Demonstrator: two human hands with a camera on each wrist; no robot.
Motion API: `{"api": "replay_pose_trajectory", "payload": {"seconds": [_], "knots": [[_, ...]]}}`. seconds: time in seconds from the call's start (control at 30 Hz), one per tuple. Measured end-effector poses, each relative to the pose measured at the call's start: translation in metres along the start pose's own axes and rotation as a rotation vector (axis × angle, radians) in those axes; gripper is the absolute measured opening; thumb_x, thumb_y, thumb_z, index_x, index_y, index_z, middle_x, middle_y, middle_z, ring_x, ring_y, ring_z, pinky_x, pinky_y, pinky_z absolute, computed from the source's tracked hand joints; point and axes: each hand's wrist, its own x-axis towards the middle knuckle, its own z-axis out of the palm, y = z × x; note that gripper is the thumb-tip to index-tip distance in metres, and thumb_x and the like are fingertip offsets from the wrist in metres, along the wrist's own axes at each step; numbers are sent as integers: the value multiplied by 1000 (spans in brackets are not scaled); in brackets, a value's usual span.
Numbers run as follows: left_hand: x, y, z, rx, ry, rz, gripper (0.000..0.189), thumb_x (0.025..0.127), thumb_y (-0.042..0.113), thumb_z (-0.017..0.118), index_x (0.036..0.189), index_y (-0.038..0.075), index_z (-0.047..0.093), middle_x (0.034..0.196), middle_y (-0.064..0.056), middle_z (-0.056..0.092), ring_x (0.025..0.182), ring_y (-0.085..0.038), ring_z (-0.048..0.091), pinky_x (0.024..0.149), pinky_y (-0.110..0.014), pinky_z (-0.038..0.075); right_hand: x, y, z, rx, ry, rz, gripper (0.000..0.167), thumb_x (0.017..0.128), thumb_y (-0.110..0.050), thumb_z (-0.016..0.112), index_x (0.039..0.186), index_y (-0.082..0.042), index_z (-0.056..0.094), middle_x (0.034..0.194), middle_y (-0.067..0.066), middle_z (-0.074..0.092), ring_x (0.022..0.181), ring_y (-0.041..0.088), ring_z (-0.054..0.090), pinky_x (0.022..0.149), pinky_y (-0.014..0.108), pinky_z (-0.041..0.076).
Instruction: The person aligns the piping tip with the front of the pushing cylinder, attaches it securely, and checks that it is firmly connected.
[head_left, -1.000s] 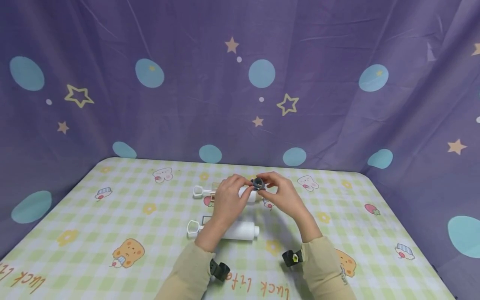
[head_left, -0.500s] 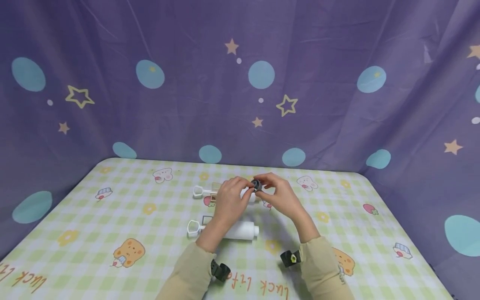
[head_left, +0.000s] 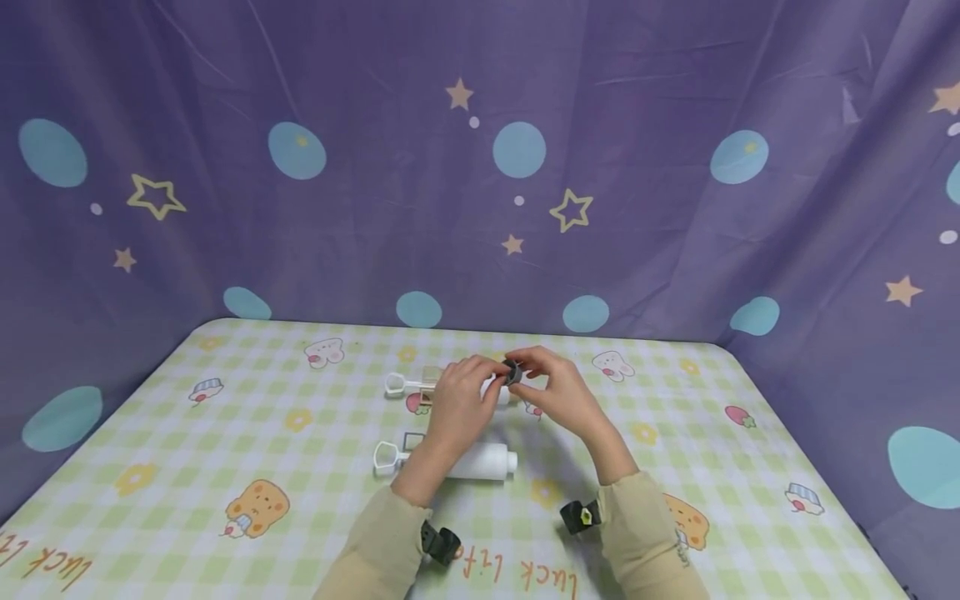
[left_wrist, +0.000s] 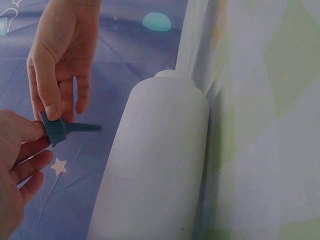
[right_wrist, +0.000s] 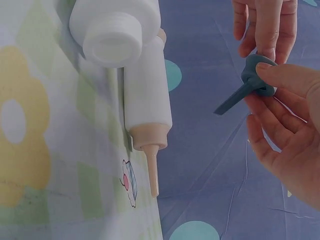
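Note:
Above the table, both hands hold a dark blue-grey nozzle cap [head_left: 513, 372] with a thin spout. My left hand [head_left: 461, 396] pinches one side of it, and my right hand [head_left: 558, 392] grips the other between thumb and fingers. The spout [right_wrist: 232, 100] sticks out past the fingers in the right wrist view. Below, a white bottle [head_left: 480, 461] lies on its side; its bare neck [right_wrist: 112, 45] faces the right wrist camera. Behind it lies a second white bottle [right_wrist: 147, 87] with a beige nozzle cap [right_wrist: 150, 135], partly hidden by my left hand in the head view.
White loop-shaped parts [head_left: 387, 457] extend left from the bottles. A small dark frame shape [head_left: 412, 440] shows beside the near bottle. A green checked cloth [head_left: 330, 517] with printed figures covers the table, and a purple curtain [head_left: 360, 208] hangs behind.
The nozzle cap has turned between the fingers, so its round opening shows less than before. Both hands have stayed nearly in place, and the bottles have not moved.

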Motion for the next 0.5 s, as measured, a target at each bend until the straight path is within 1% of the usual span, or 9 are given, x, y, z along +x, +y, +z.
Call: {"api": "replay_pose_trajectory", "payload": {"seconds": [0.13,0.3,0.4,0.5], "knots": [[1,0,-1,3,9,-1,11,77,10,71,87,14,70,85,2,67,78,-14,62,67,-28,46,0,1,1,1,1,-2,38,79,-10,69,115,-8,60,109,2,63,93,14,60,83,31,49],[1,-1,-3,0,17,-13,8,78,12,71,85,14,69,82,2,66,74,-13,61,67,-28,45,0,1,0,-5,2,-10,39,78,-10,70,116,-6,60,108,4,63,92,16,61,82,35,49],[2,-2,-5,0,8,-28,8,78,12,70,85,15,69,82,2,66,73,-13,60,67,-28,45,0,0,-1,-9,-2,1,39,78,-10,70,115,-6,60,106,4,64,92,17,61,82,35,49],[2,-4,-6,-2,-17,-41,9,77,12,71,86,15,69,82,2,65,73,-12,60,67,-27,45,0,1,-2,-14,-18,21,38,79,-12,69,116,-6,59,106,4,64,92,17,60,83,36,48]]}}
